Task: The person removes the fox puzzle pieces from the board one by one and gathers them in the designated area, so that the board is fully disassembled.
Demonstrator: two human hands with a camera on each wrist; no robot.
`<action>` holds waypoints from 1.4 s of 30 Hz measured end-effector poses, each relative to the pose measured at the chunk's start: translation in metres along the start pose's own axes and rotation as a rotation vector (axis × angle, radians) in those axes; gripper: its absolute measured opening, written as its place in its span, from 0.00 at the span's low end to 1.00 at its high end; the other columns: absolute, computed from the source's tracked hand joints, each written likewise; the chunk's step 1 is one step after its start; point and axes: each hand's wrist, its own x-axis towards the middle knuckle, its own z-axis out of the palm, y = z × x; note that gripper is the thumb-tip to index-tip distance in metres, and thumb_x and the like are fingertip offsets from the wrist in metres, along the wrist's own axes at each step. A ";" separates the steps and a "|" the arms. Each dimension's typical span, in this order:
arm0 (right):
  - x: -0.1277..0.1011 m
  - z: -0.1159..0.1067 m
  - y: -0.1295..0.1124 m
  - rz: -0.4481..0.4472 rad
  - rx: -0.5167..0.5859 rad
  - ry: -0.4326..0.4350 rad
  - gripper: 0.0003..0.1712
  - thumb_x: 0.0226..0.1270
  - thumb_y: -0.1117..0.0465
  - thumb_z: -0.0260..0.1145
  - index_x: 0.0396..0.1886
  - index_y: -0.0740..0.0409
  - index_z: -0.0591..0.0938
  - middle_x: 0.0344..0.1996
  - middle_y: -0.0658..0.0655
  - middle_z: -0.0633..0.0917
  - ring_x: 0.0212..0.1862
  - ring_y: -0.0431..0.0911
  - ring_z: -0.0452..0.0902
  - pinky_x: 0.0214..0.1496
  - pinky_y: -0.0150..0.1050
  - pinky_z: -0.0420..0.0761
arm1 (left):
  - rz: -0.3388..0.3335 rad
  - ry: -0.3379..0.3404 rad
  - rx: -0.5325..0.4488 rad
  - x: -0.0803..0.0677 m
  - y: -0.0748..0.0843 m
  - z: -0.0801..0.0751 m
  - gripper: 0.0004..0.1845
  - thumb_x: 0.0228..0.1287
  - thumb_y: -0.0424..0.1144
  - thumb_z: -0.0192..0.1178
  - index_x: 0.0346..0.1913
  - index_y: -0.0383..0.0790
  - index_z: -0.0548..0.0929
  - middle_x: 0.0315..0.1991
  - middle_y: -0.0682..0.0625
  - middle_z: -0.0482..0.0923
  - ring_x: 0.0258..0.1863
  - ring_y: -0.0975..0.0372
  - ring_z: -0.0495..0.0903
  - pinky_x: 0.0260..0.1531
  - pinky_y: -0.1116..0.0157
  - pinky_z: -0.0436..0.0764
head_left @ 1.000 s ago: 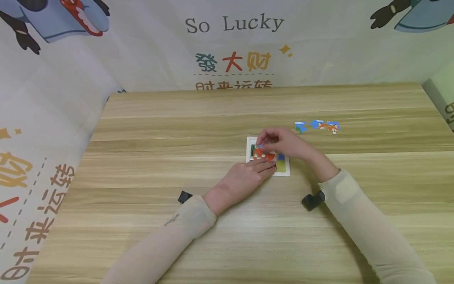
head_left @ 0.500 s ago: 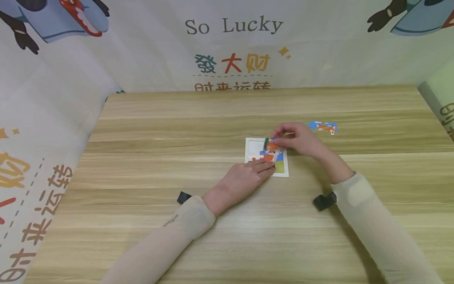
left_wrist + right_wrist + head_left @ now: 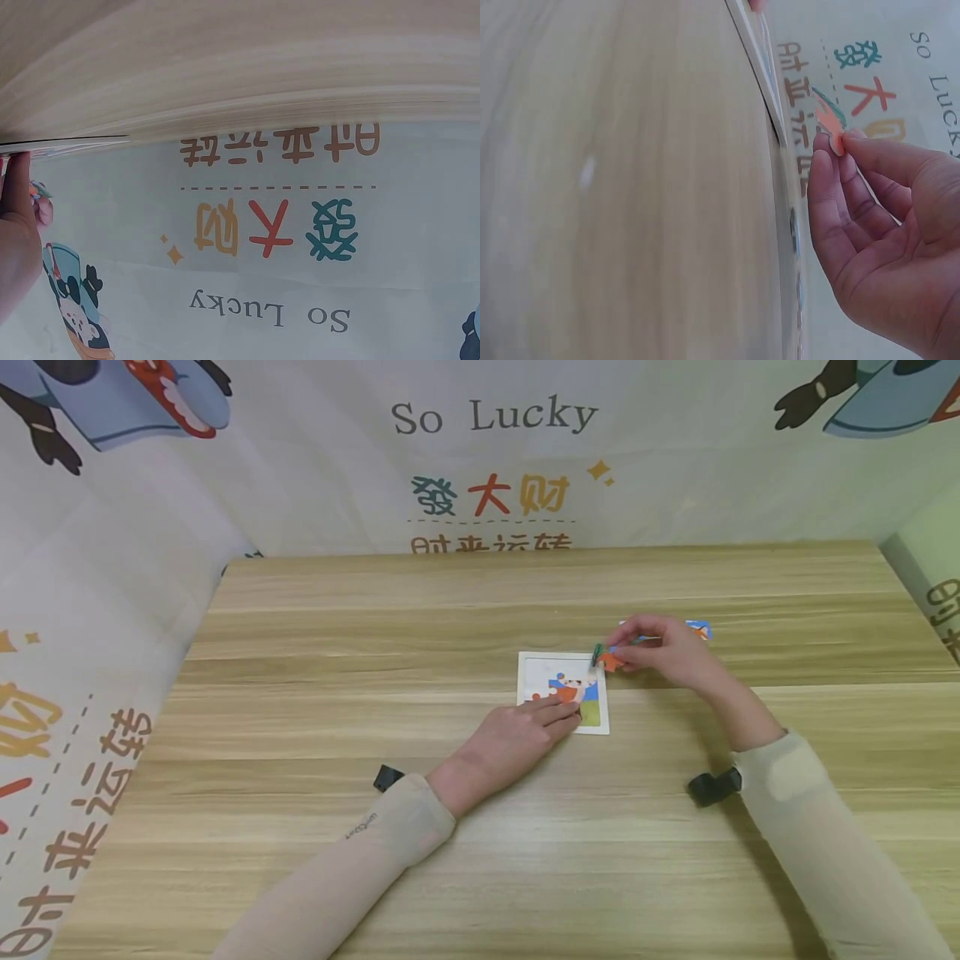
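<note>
Lifted off the puzzle tray [image 3: 600, 727] since 1 second ago, the orange piece [image 3: 607, 661] hangs pinched in the right hand [image 3: 663, 652] just beyond the tray's right edge. Left hand [image 3: 517, 739], fingers flat, pins the tray to the worktop [image 3: 300, 693]; keeping that pressure steady seems wise.

In front of me a light wooden table [image 3: 337, 635] fills the lower frame. Behind it, across the top, hangs a pale printed backdrop cloth [image 3: 315, 477] reading "So Lucky", with cartoon figures in both upper corners.
</note>
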 end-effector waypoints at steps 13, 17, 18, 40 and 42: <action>-0.008 -0.016 0.010 0.056 -0.029 0.025 0.17 0.72 0.65 0.62 0.54 0.73 0.77 0.37 0.45 0.82 0.37 0.33 0.81 0.42 0.29 0.87 | 0.002 0.000 -0.007 0.000 0.000 0.001 0.23 0.74 0.32 0.53 0.69 0.49 0.75 0.71 0.56 0.72 0.69 0.63 0.73 0.65 0.67 0.77; -0.010 -0.020 0.012 0.080 -0.029 0.027 0.17 0.72 0.64 0.62 0.54 0.73 0.77 0.37 0.44 0.82 0.37 0.33 0.80 0.43 0.29 0.87 | -0.001 -0.004 -0.010 0.000 0.000 0.000 0.23 0.74 0.32 0.53 0.69 0.49 0.75 0.71 0.56 0.72 0.70 0.63 0.72 0.66 0.67 0.76; -0.010 -0.021 0.013 0.083 -0.022 0.026 0.17 0.72 0.65 0.62 0.54 0.73 0.77 0.37 0.44 0.82 0.37 0.32 0.80 0.43 0.29 0.87 | -0.001 -0.006 -0.011 0.000 0.000 -0.001 0.23 0.74 0.32 0.53 0.69 0.49 0.75 0.71 0.56 0.72 0.70 0.63 0.72 0.66 0.67 0.76; -0.012 -0.025 0.014 0.121 -0.019 0.015 0.18 0.71 0.67 0.61 0.54 0.78 0.77 0.30 0.39 0.82 0.34 0.29 0.80 0.40 0.25 0.86 | 0.002 -0.010 -0.006 0.000 0.000 -0.001 0.24 0.73 0.32 0.54 0.70 0.48 0.74 0.71 0.56 0.71 0.70 0.63 0.72 0.66 0.67 0.76; -0.012 -0.026 0.014 0.125 -0.035 0.018 0.18 0.71 0.67 0.61 0.54 0.78 0.77 0.30 0.39 0.82 0.34 0.29 0.80 0.40 0.25 0.86 | 0.002 -0.008 -0.007 0.000 0.000 -0.001 0.24 0.73 0.32 0.54 0.70 0.48 0.74 0.71 0.56 0.72 0.70 0.63 0.72 0.65 0.67 0.76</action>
